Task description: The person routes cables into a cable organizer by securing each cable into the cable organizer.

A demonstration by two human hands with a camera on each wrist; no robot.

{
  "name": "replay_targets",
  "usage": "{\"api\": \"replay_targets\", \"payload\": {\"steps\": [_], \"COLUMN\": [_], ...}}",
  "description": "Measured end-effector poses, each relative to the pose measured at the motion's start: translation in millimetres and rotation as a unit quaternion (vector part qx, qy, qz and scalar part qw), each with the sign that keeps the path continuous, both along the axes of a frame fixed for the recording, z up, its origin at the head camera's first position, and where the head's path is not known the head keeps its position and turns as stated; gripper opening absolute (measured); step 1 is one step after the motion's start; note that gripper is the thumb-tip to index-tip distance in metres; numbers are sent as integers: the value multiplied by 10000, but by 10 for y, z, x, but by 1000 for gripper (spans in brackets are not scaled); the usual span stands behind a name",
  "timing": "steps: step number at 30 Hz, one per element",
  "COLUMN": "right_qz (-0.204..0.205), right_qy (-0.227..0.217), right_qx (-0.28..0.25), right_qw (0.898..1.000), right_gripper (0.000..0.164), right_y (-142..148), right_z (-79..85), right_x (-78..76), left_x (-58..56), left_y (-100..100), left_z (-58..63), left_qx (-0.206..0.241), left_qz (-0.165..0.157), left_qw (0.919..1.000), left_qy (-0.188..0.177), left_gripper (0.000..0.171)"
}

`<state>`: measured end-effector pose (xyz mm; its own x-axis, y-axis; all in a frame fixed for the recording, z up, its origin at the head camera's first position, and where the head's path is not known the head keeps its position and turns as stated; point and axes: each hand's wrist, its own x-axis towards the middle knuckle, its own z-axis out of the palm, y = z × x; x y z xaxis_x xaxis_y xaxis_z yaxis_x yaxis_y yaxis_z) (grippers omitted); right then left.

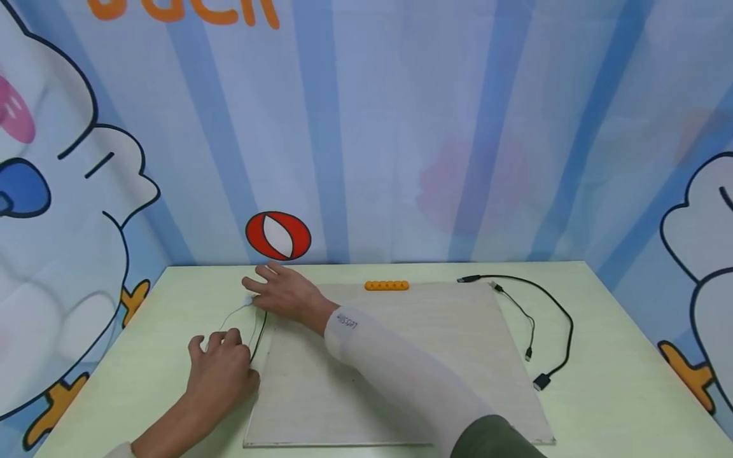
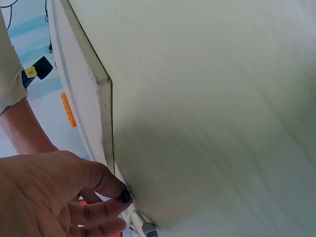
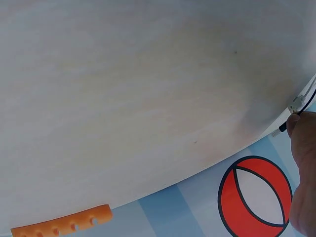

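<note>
A thin black cable runs between my two hands at the left of the board. My left hand pinches its near end, a small black tip between thumb and finger in the left wrist view. Farther back, my right hand reaches across the board and grips the far end, where a black plug pokes out by the thumb. A white cable lies by the hands, with its white plug beside the right fingers. The hands partly hide both cables.
A pale rectangular board lies on the table. An orange cable holder with notches sits at its back edge. To the right lie a long black cable and a shorter black cable. A printed curtain hangs behind.
</note>
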<state>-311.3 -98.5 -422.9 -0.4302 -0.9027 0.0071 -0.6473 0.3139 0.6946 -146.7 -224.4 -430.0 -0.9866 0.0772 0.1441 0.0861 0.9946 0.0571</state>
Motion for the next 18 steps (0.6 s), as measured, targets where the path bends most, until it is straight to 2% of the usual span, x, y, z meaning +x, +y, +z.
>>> {"api": "replay_targets", "payload": {"steps": [4, 9, 13, 18], "right_qz": [13, 16, 65, 278], "right_qy": [-50, -195, -328, -250], "right_qx": [43, 98, 115, 195], "right_qw": [10000, 9998, 9994, 9991], "right_gripper": [43, 52, 56, 50], "right_y": [44, 144, 228, 324], "right_z": [28, 56, 68, 69], "right_x": [17, 0, -30, -88], "left_x": [-3, -12, -11, 4], "left_y": [8, 46, 85, 132], "left_z": [3, 17, 14, 10], "left_qx": [85, 217, 267, 255], "left_qz": [110, 214, 108, 2], "left_qw": [9998, 9992, 9995, 9997], "left_qy": [-125, -247, -125, 43], "left_gripper": [19, 22, 20, 17]}}
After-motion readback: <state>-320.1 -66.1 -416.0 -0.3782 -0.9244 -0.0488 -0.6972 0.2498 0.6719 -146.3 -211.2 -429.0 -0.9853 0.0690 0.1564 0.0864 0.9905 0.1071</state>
